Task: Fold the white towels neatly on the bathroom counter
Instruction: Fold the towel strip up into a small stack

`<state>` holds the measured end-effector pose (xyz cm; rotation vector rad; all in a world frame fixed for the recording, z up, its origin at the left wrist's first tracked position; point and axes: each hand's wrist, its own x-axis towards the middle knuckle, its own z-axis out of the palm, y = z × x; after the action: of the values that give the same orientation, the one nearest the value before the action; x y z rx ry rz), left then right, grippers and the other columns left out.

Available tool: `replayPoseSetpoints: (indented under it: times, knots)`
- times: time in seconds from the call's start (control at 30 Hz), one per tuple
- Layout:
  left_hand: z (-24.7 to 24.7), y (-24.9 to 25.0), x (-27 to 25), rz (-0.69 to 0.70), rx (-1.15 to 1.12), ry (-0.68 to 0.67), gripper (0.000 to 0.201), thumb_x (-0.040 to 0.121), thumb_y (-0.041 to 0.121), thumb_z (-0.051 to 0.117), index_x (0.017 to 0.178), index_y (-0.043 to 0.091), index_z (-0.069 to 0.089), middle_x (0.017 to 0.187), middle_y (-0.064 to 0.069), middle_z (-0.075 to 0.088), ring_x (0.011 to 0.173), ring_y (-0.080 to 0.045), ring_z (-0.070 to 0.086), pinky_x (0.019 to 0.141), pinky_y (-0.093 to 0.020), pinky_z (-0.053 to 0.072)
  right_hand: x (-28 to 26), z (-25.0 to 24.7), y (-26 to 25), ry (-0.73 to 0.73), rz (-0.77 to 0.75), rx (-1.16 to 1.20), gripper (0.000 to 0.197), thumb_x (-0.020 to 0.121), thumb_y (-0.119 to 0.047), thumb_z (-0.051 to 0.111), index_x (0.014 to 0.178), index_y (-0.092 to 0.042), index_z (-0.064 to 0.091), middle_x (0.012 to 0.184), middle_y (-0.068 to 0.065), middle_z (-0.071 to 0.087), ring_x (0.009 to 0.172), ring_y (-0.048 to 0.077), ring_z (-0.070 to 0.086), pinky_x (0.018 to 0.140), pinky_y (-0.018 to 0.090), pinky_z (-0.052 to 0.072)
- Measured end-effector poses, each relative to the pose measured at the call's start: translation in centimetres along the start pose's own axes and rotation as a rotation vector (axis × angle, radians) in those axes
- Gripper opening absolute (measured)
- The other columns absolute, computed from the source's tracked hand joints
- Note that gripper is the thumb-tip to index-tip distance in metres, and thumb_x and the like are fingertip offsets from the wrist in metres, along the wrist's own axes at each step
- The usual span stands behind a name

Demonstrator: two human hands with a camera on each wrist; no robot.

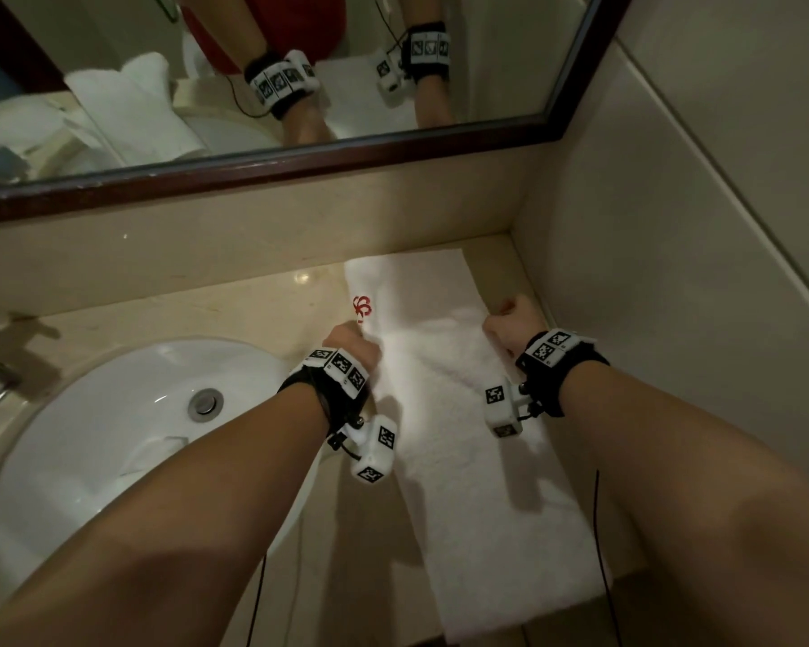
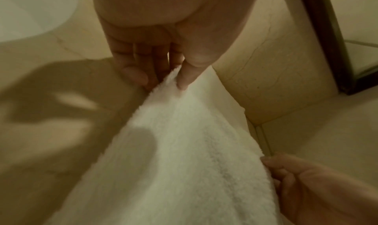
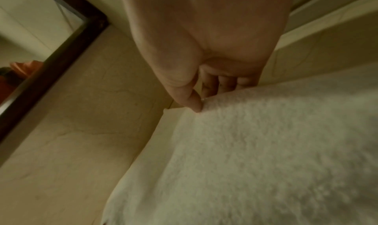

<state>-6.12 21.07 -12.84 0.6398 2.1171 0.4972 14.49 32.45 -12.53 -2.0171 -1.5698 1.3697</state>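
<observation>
White towel (image 1: 477, 413) lies stretched lengthwise along the bathroom counter (image 1: 253, 315), between the sink (image 1: 113, 436) and the side wall, its near end hanging past the counter's front edge. Both hands have it. The left hand (image 1: 351, 345) pinches a raised edge between thumb and fingers (image 2: 132, 73), on the side nearest the sink, just short of the red embroidered logo (image 1: 362, 309). The right hand (image 1: 510, 319) pinches the opposite edge, thumb (image 3: 193, 102) on top and the other fingers curled beneath, close to the wall.

From the two grips the cloth falls away in both directions: a flat stretch runs beyond the fingers toward the mirror (image 1: 253, 86), and the longer part trails back under the wrists toward the person. The held line appears lifted slightly above the layer beneath, so this looks like a fold being carried across.

The main risk, as I judge it, is a skewed fold. If one hand travels farther than the other, the carried edge will land crooked over the layer below. Both pinches take only a little cloth, so the terry could slip out on one side and drop in a wrinkle. The overhanging near end could also drag the whole piece toward the front edge once the tension eases. Tight clearance beside the right grip may bunch that edge against the wall.
</observation>
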Motion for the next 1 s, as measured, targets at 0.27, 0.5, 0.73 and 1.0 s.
replayPoseSetpoints:
  times: [0.27,0.5,0.73,1.0]
  knots:
    - [0.3,0.4,-1.0,-0.025,-0.255,0.129,0.036,0.080,0.003,0.062,0.116,0.005,0.064,0.096,-0.011,0.069,0.061,-0.014,0.056,0.046,-0.015,0.043,-0.7,-1.2,0.4,-0.030,-0.137,0.136,0.040,0.082,0.013,0.051,0.079,-0.024,0.063,0.100,0.007,0.064,0.089,0.023,0.057,0.077,0.035,0.049]
    - [-0.8,2.7,-0.3,0.045,-0.355,0.185,0.015,0.082,0.011,0.068,0.096,0.016,0.066,0.089,-0.004,0.069,0.080,-0.021,0.066,0.075,-0.031,0.057,0.1,-2.2,-1.4,0.005,-0.106,0.230,0.040,0.085,0.010,0.051,0.074,-0.025,0.070,0.104,0.007,0.070,0.103,0.028,0.065,0.094,0.047,0.053]
    - [-0.6,1.7,-0.5,0.058,-0.282,0.185,0.036,0.085,0.008,0.063,0.119,0.011,0.049,0.092,0.002,0.056,0.067,-0.008,0.050,0.061,-0.021,0.041,-1.8,-1.9,-1.5,-0.057,-0.069,0.221,0.032,0.086,0.003,0.055,0.097,-0.023,0.070,0.102,0.002,0.067,0.098,0.028,0.066,0.086,0.045,0.057]
    - [-1.7,2.3,0.0,0.199,-0.265,0.135,0.033,0.088,-0.005,0.052,0.113,0.015,0.056,0.127,-0.006,0.060,0.070,-0.011,0.057,0.042,-0.007,0.039,-1.4,-2.1,-2.8,-0.042,-0.095,0.230,0.030,0.087,0.005,0.057,0.103,-0.017,0.070,0.103,0.008,0.068,0.085,0.020,0.064,0.077,0.034,0.059]
